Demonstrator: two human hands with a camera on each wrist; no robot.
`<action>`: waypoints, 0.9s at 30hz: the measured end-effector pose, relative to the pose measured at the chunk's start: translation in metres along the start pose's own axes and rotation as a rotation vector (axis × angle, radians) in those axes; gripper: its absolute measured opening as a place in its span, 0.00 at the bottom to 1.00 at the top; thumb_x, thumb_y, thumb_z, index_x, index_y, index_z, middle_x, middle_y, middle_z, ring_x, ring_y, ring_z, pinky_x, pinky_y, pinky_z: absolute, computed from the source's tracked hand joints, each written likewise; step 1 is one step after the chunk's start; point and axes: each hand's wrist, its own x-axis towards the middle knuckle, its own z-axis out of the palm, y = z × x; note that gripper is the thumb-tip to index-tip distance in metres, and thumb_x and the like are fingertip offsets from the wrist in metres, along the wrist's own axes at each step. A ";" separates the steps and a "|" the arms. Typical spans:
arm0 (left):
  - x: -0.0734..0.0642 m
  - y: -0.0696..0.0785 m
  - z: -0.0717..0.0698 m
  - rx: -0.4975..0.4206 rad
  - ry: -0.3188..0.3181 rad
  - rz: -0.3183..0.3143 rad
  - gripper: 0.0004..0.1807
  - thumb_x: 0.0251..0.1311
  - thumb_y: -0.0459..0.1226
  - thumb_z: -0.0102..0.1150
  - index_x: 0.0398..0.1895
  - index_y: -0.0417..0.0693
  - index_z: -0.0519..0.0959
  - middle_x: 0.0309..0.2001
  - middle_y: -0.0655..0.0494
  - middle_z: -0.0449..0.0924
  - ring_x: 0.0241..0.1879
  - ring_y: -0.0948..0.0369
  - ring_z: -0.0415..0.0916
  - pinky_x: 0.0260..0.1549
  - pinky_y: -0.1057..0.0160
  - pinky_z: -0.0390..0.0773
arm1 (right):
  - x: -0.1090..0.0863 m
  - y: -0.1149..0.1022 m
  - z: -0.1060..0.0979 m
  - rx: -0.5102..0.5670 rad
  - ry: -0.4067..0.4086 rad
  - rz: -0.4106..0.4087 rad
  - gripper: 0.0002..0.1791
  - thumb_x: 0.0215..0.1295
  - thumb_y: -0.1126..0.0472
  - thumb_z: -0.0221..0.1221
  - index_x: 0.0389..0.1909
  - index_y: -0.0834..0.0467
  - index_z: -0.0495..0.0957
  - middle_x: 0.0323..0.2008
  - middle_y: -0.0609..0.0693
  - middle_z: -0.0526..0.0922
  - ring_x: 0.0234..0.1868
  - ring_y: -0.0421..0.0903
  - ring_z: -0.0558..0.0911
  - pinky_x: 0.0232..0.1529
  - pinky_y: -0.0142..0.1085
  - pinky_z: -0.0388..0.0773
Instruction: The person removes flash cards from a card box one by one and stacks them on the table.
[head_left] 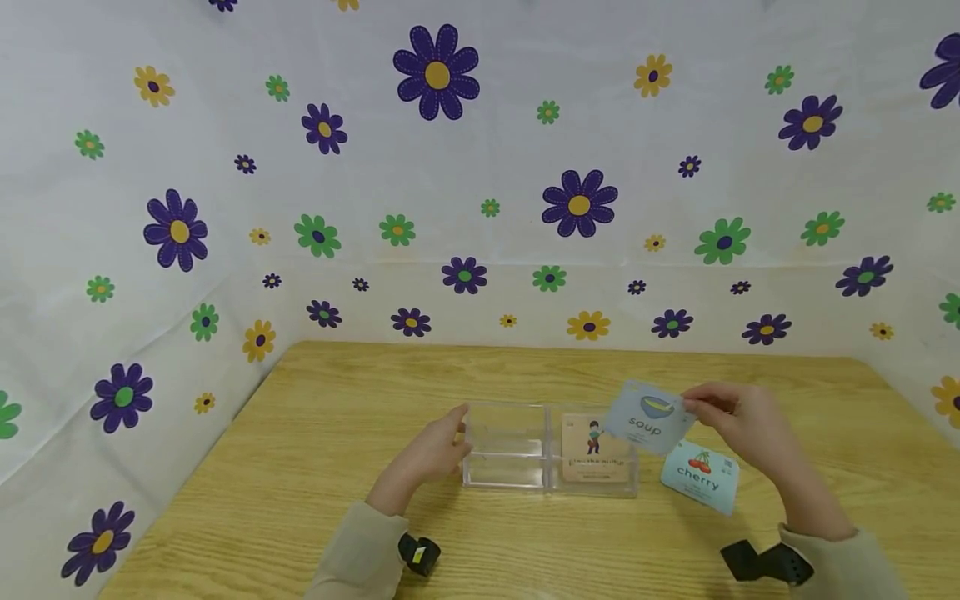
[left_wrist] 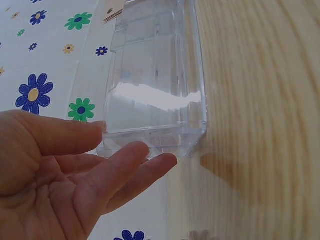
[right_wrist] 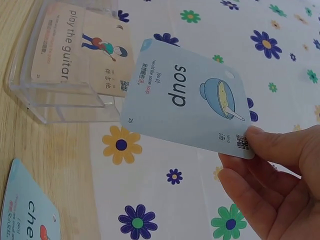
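Observation:
Between thumb and fingers my right hand (head_left: 738,417) pinches the corner of a pale blue flashcard (right_wrist: 175,102) printed "soup" with a bowl on it. That card is raised at the right end of a clear plastic two-compartment box (head_left: 504,483). In the box's right compartment stands a tan "play the guitar" flashcard (head_left: 595,467); the left compartment holds nothing. My left hand (head_left: 431,450) is at the box's left end, thumb and fingertips right at its wall (left_wrist: 150,140). A light blue "cherry" flashcard (head_left: 701,479) lies on the table beneath my right hand.
The wooden table (head_left: 360,383) carries the box and cards. White cloth (head_left: 480,150) with purple, green and yellow flowers rises behind it and along both sides. A black strap (head_left: 765,562) is at my right wrist, and another black device (head_left: 420,554) at my left.

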 end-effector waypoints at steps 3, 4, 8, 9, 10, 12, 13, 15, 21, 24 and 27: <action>0.000 0.001 0.000 0.002 0.000 0.002 0.30 0.60 0.26 0.45 0.64 0.29 0.48 0.54 0.31 0.63 0.21 0.56 0.71 0.20 0.64 0.70 | 0.000 0.008 -0.006 0.050 -0.041 0.053 0.08 0.59 0.69 0.54 0.36 0.71 0.78 0.32 0.61 0.80 0.30 0.49 0.80 0.28 0.32 0.76; -0.001 0.002 0.000 0.003 0.000 0.001 0.30 0.60 0.26 0.45 0.64 0.30 0.48 0.54 0.31 0.63 0.21 0.56 0.71 0.20 0.64 0.70 | 0.000 0.010 -0.008 0.065 -0.051 0.068 0.08 0.59 0.70 0.54 0.36 0.71 0.77 0.33 0.61 0.80 0.30 0.49 0.80 0.29 0.33 0.77; -0.002 0.003 -0.001 -0.003 -0.002 -0.001 0.30 0.60 0.26 0.45 0.64 0.29 0.48 0.54 0.30 0.63 0.24 0.56 0.73 0.22 0.62 0.73 | 0.001 0.019 -0.013 0.093 -0.092 0.123 0.09 0.60 0.71 0.52 0.37 0.74 0.76 0.33 0.62 0.79 0.30 0.49 0.79 0.30 0.33 0.77; -0.002 0.003 -0.001 -0.004 -0.002 -0.003 0.30 0.60 0.26 0.45 0.64 0.29 0.48 0.54 0.30 0.63 0.25 0.56 0.74 0.23 0.62 0.73 | 0.002 0.021 -0.013 0.096 -0.100 0.137 0.09 0.60 0.72 0.52 0.37 0.74 0.76 0.32 0.62 0.79 0.30 0.49 0.79 0.30 0.32 0.77; -0.002 0.003 -0.001 -0.004 -0.003 -0.004 0.30 0.60 0.26 0.45 0.64 0.29 0.48 0.54 0.30 0.63 0.27 0.56 0.74 0.24 0.62 0.74 | 0.002 0.023 -0.014 0.097 -0.112 0.151 0.09 0.60 0.72 0.52 0.37 0.74 0.76 0.32 0.62 0.78 0.30 0.49 0.79 0.29 0.31 0.76; -0.001 0.004 -0.001 -0.008 -0.005 -0.006 0.30 0.60 0.26 0.45 0.64 0.29 0.48 0.55 0.30 0.62 0.28 0.55 0.74 0.24 0.62 0.74 | 0.003 0.028 -0.015 0.098 -0.133 0.176 0.09 0.60 0.72 0.52 0.37 0.74 0.76 0.32 0.61 0.78 0.30 0.49 0.78 0.29 0.31 0.76; -0.002 0.004 -0.001 -0.010 -0.006 -0.008 0.30 0.60 0.26 0.45 0.64 0.29 0.48 0.55 0.30 0.62 0.28 0.55 0.74 0.24 0.62 0.74 | 0.003 0.030 -0.015 0.100 -0.146 0.187 0.09 0.60 0.72 0.51 0.37 0.74 0.76 0.32 0.61 0.78 0.30 0.49 0.78 0.28 0.31 0.76; -0.002 0.004 -0.001 -0.013 -0.007 -0.011 0.30 0.60 0.26 0.45 0.64 0.30 0.48 0.55 0.30 0.62 0.27 0.55 0.74 0.24 0.62 0.73 | 0.002 0.034 -0.015 0.101 -0.171 0.203 0.09 0.60 0.73 0.51 0.38 0.75 0.75 0.33 0.61 0.78 0.30 0.50 0.78 0.29 0.32 0.76; -0.001 0.004 -0.002 -0.021 -0.011 -0.015 0.30 0.61 0.26 0.45 0.64 0.30 0.47 0.55 0.30 0.62 0.28 0.56 0.74 0.24 0.62 0.74 | 0.003 0.046 -0.016 0.087 -0.244 0.238 0.10 0.60 0.74 0.50 0.39 0.75 0.75 0.34 0.61 0.77 0.30 0.48 0.77 0.29 0.35 0.77; -0.001 0.004 -0.002 -0.019 -0.014 -0.023 0.30 0.61 0.26 0.45 0.65 0.30 0.47 0.55 0.30 0.62 0.28 0.56 0.74 0.24 0.62 0.74 | 0.003 0.052 -0.015 0.082 -0.280 0.275 0.10 0.60 0.73 0.50 0.39 0.74 0.75 0.33 0.60 0.77 0.29 0.48 0.76 0.30 0.35 0.77; -0.001 0.004 -0.002 -0.017 -0.012 -0.024 0.30 0.61 0.26 0.45 0.64 0.30 0.47 0.55 0.30 0.62 0.27 0.56 0.73 0.23 0.63 0.73 | 0.003 0.058 -0.014 0.086 -0.312 0.329 0.10 0.60 0.73 0.50 0.40 0.74 0.74 0.33 0.59 0.77 0.29 0.47 0.75 0.30 0.36 0.77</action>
